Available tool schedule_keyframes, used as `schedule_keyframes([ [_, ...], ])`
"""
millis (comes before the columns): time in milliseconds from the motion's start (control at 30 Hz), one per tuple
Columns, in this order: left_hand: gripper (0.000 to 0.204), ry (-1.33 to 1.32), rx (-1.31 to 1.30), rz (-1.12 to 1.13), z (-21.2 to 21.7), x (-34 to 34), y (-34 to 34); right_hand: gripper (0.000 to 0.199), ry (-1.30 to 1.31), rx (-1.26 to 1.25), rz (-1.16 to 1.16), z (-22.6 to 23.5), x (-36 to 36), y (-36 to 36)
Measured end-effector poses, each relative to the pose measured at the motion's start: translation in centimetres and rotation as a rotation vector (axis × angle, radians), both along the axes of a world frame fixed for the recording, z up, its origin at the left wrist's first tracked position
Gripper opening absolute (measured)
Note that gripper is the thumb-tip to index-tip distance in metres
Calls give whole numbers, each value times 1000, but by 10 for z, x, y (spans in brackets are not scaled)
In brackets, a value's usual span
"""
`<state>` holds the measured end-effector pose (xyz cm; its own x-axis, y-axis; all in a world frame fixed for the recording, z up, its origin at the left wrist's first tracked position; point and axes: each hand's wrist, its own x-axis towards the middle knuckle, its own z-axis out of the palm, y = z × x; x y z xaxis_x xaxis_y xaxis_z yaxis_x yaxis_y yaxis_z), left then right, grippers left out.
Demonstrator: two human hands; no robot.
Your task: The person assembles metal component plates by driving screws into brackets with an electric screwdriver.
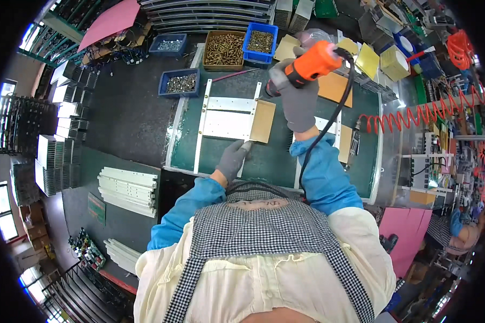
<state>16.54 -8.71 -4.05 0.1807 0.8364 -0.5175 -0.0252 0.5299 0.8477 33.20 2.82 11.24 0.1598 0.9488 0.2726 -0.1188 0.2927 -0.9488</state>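
My right hand [298,105], in a grey glove, is closed around an orange corded electric screwdriver [313,62]. The tool's dark nose points left, toward the upper end of a white metal frame [223,124] on the green tabletop [272,161]. Two long rails joined by flat crosspieces make up this frame. A brown cardboard piece [263,121] lies against its right rail. Down at that rail's near end, my gloved left hand [232,160] has its fingertips closed on the rail beside the cardboard's lower corner. Partly behind my right arm lies another white frame [324,125].
Beyond the frame stand a blue bin [260,45] and a box [224,49] of brass-coloured fasteners. Blue bins [179,83] of silver hardware sit farther left. White metal strips [127,189] are stacked at left. A red coiled hose [420,114] stretches across the right; a person [461,231] works there.
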Motion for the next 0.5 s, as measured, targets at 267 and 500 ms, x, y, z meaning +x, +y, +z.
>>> schedule_keyframes([
  [267,42,-19,-23,-77,-2,-1,2,64,-102,-102,83,2,-8,9],
  [500,44,-176,-71,-84,-2,5,-1,25,-15,-61,15,5,-3,8],
])
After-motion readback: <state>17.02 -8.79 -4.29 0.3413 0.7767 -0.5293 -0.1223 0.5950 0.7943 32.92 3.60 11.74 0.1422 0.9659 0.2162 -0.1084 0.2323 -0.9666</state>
